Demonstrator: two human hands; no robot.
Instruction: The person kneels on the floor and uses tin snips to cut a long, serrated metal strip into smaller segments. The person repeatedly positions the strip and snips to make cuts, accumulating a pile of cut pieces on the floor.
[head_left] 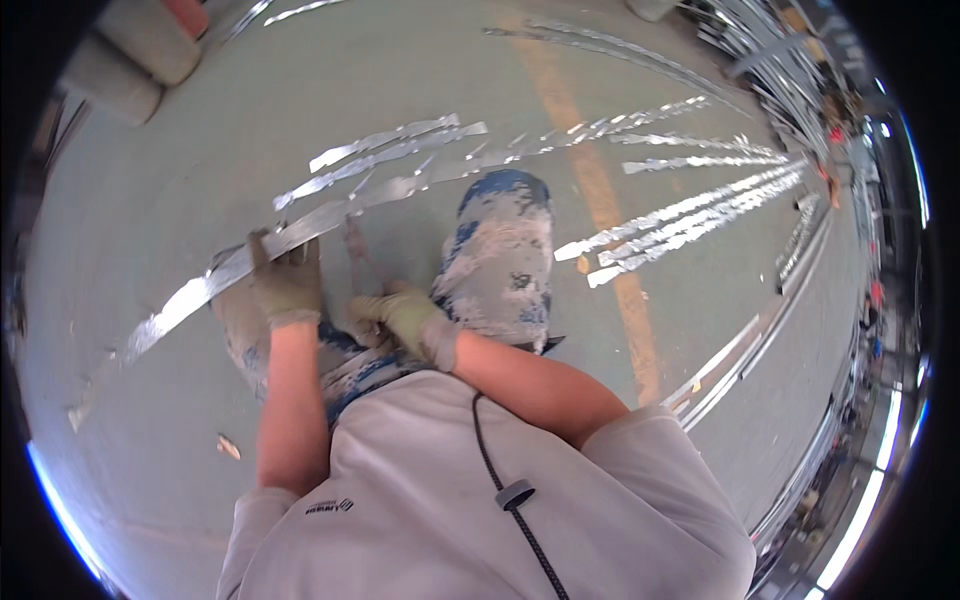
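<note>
My left hand (287, 285), in a pale work glove, grips a long shiny metal strip (335, 212) with its fingers bent over the edge. The strip runs diagonally from the lower left toward the upper right, with several small tabs bent up along it. In front of my knees, my right hand (405, 315), also gloved, is closed. A slim, blurred, reddish-grey piece (357, 245) stretches from near its fingers toward the strip; whether the hand holds it is unclear. Just beyond lie two shorter metal strips (385, 140) (400, 156).
More crinkled metal strips (690, 215) lie on the green floor to the right, across an orange painted line (590, 180). Long metal profiles (770, 70) are heaped at the far right. Grey cylinders (130, 65) stand at the far left. A small scrap (228, 446) lies at the lower left.
</note>
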